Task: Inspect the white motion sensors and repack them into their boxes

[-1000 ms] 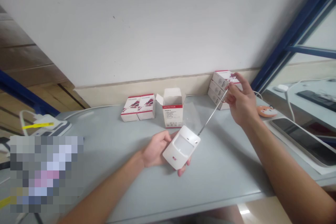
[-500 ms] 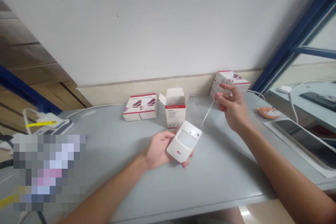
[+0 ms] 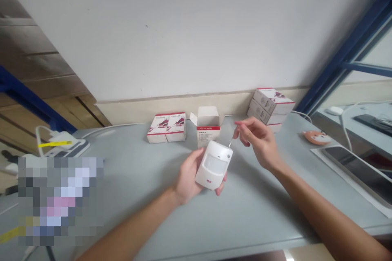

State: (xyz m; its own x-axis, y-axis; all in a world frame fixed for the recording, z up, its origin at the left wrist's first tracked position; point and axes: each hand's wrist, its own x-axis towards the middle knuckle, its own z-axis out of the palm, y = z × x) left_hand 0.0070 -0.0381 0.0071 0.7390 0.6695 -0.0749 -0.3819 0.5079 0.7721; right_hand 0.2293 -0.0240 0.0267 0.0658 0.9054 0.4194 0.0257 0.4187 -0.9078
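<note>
My left hand is wrapped round a white motion detector, a rounded case with a pale window and a small red mark, held tilted above the table. From its upper right corner sticks a thin metal antenna, of which only a short length shows. The fingers of my right hand are closed at the outer end of this antenna and hide its tip. Just behind the detector stands an opened white and red box marked DETECTOR, its flaps up.
Two closed boxes lie side by side left of the opened one. More boxes are stacked by the wall at right. An orange animal-shaped object and a dark phone-like slab lie at right. A power strip with cables stands at left.
My right hand has moved down and left toward the detector, and the long antenna has become much shorter. My left hand still holds the detector, now slightly more upright.
</note>
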